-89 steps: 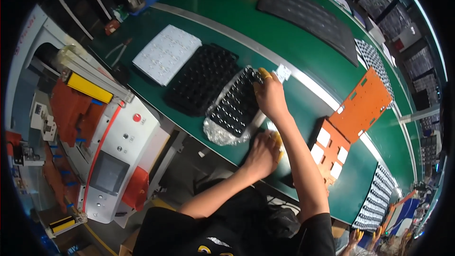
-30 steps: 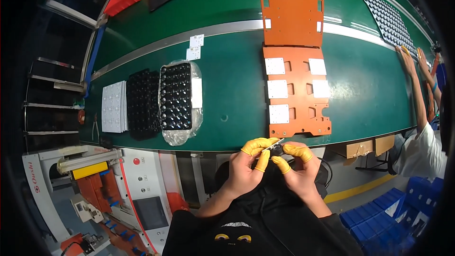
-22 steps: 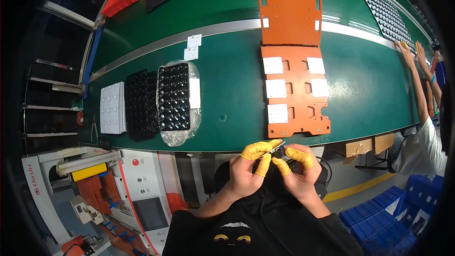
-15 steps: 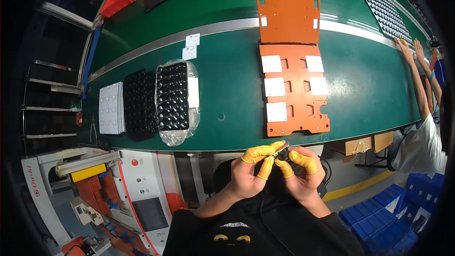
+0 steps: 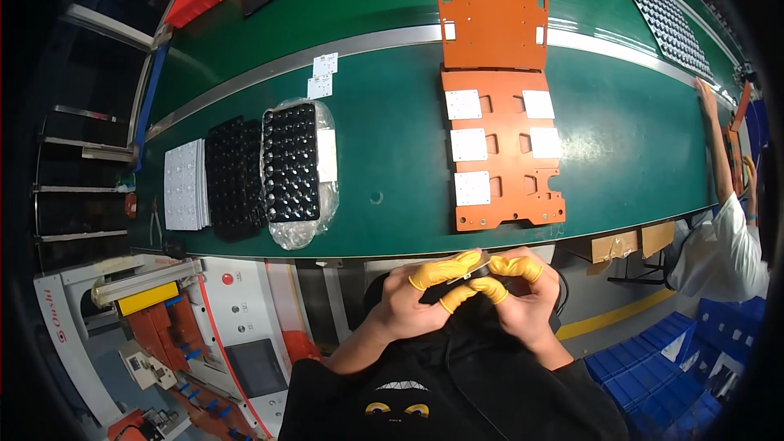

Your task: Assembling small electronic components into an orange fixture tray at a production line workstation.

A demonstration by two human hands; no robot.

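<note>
Just off the table's near edge, my left hand (image 5: 420, 294) and my right hand (image 5: 521, 290) meet, yellow finger cots on their fingertips. My left hand pinches a thin white board (image 5: 459, 278), seen nearly edge-on. A small dark part (image 5: 483, 262) is gripped between the fingertips of my right hand, against the board; fingers cover most of both. Beyond my hands lies an orange fixture (image 5: 505, 188) bearing several square white circuit boards (image 5: 469, 144), its orange lid (image 5: 490, 12) folded back away from me.
To the left, a black tray of shiny lenses (image 5: 291, 165) sits in clear plastic, beside more black trays (image 5: 234, 175) and stacked white panels (image 5: 184, 185). Pliers (image 5: 155, 224) lie near the left edge. A co-worker's arm (image 5: 719, 143) reaches over the table at right, near a lens tray (image 5: 661, 20).
My right fingers have shifted to the left, and the small dark part and white board are more covered. The view has moved slightly. The co-worker's hands have moved at the right edge.
</note>
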